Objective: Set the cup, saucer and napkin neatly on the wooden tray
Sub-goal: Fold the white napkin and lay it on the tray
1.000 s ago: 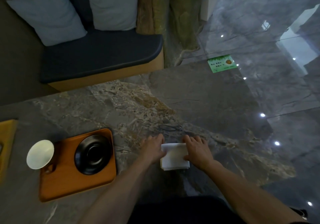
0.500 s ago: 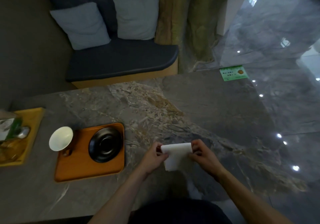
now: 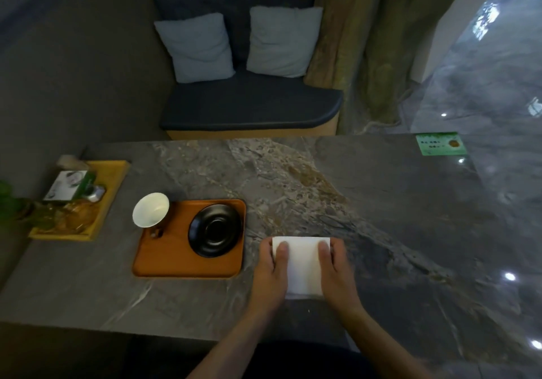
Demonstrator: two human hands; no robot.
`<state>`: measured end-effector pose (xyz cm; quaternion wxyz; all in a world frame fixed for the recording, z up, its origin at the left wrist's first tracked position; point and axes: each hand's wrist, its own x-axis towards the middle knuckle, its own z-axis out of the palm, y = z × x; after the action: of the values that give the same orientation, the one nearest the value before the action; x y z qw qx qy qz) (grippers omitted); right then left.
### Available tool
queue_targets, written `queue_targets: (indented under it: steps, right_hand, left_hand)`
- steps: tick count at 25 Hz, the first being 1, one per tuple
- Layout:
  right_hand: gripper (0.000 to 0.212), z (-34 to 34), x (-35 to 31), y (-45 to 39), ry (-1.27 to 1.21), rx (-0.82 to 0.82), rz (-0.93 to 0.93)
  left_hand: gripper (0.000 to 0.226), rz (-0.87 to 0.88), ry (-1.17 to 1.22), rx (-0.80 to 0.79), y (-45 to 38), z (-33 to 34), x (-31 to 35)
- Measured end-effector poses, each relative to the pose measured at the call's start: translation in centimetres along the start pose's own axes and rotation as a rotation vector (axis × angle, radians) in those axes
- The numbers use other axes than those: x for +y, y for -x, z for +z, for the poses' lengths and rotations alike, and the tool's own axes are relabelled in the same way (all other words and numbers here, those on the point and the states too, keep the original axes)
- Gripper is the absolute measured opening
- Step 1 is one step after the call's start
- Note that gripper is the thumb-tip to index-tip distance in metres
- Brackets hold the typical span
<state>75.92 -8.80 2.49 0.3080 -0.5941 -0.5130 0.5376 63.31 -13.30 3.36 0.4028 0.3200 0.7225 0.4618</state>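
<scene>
Dim room. Grey marbled stone table (image 3: 293,179) w/ brown veining; green card (image 3: 440,143) at its far right corner. Behind far edge: dark blue bench seat (image 3: 249,106), two pale cushions (image 3: 195,45) upright against backrest. Curtain (image 3: 360,41) to the right. Glossy floor (image 3: 484,85) reflecting ceiling lights.

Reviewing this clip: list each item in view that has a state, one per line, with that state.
napkin: folded, flat on the table right of the tray, held at both side edges
left hand: on the napkin's left edge
right hand: on the napkin's right edge
saucer: upright on the tray, nothing on it
cup: upright, looks empty, at the tray's far left corner
wooden tray: flat on the table
</scene>
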Motion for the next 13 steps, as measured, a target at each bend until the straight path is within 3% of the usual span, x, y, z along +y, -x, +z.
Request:
queue_targets:
  steps: [3, 6, 13]
  right_hand:
    - [0.016, 2.8, 0.0, 0.4, 0.035, 0.050, -0.053]
    - [0.027, 6.7, -0.5, 0.7, 0.073, 0.044, -0.080]
    - [0.012, 17.3, -2.3, 1.7, 0.072, 0.016, -0.074]
  left_hand:
    - [0.030, 0.067, -0.011, 0.051, -0.1, -2.4, -0.5]
    - [0.016, 0.077, 0.005, 0.036, -1.0, -6.3, -1.5]
    - [0.012, 0.049, 0.058, 0.095, -3.4, -16.0, -4.0]
